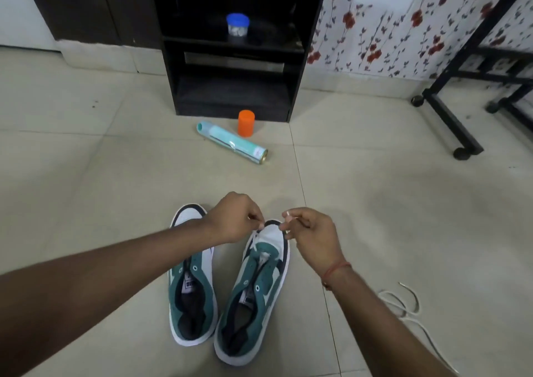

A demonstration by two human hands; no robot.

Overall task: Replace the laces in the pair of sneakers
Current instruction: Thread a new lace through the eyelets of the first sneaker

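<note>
Two green, white and navy sneakers stand side by side on the tiled floor, toes pointing away from me. The left sneaker (191, 287) has empty eyelets. A white lace (261, 251) runs through the lowest eyelets of the right sneaker (253, 299). My left hand (235, 218) pinches one end of that lace above the toe. Just to its right, my right hand (311, 234) pinches the other end, whose white tip sticks out between finger and thumb. A red thread is tied round my right wrist.
Another white lace (403, 307) lies loose on the floor at the right. A teal spray can (232, 142) lies ahead beside an orange cap (246, 123). Behind them stands a black shelf unit (233, 45) holding a blue-lidded jar (237, 25). A black wheeled frame (450, 114) stands at right.
</note>
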